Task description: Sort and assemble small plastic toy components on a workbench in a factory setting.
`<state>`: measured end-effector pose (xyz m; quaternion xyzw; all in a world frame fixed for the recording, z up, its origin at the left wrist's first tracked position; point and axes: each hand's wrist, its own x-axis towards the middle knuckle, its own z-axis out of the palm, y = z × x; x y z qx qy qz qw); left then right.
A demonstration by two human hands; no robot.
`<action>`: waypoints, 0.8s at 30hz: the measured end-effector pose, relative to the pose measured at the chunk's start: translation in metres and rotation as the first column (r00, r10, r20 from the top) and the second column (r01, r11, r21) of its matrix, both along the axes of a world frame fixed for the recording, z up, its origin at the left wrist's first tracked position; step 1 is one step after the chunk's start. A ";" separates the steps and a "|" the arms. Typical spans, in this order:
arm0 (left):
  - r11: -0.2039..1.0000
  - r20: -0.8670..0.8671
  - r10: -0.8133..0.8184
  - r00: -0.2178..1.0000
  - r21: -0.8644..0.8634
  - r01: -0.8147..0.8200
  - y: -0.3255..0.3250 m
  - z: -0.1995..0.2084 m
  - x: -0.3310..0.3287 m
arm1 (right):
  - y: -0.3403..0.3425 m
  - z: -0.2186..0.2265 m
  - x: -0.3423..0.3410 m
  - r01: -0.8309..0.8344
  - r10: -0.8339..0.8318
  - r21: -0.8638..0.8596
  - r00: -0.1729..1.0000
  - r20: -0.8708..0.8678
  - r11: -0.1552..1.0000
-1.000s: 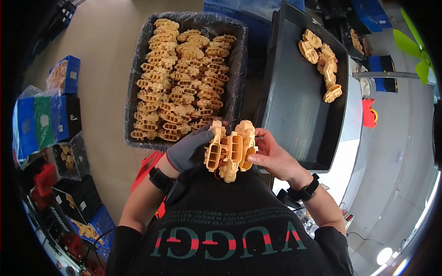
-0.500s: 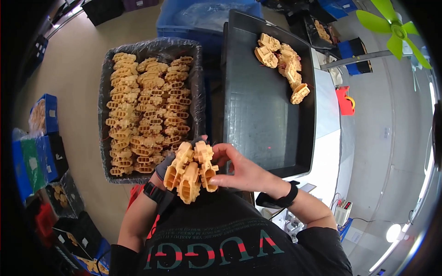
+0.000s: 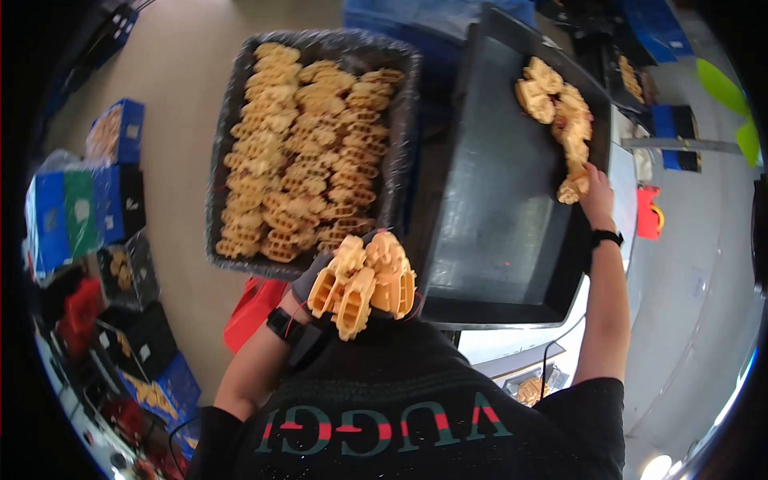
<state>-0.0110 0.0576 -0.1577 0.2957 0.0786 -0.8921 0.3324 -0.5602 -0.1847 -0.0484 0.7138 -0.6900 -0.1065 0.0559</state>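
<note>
Head view: left hand (image 3: 309, 279) now holds the plastic parts (image 3: 354, 299) alone; freed right hand (image 3: 598, 202) touches a piece (image 3: 571, 190) in the tray (image 3: 492, 192), grip unclear.

Workroom with a beige floor (image 3: 184, 104) and a pale grey wall (image 3: 680, 280).
The floor spreads left of and beyond the left hand's grip (image 3: 312, 276), with blue crates (image 3: 132, 132) far left; rightward come a white worktop (image 3: 494, 350), the wall and, farther ahead, a green fan (image 3: 718, 84). A bright light (image 3: 658, 466) glows behind, far right of the grip.
</note>
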 end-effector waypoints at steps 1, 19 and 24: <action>0.987 -0.402 0.131 0.906 -0.030 -0.156 0.006 -0.018 0.001 | 0.006 0.001 -0.007 -0.043 0.043 -0.011 0.999 -0.030 0.999; 0.680 0.454 0.337 0.825 -0.723 0.121 -0.006 -0.022 0.066 | 0.163 0.097 0.332 0.030 -0.391 0.391 0.127 0.911 0.920; 0.930 -0.654 0.193 0.732 -0.117 -0.349 -0.023 0.013 0.086 | 0.163 0.052 0.414 -0.058 -0.334 0.345 0.149 0.931 0.937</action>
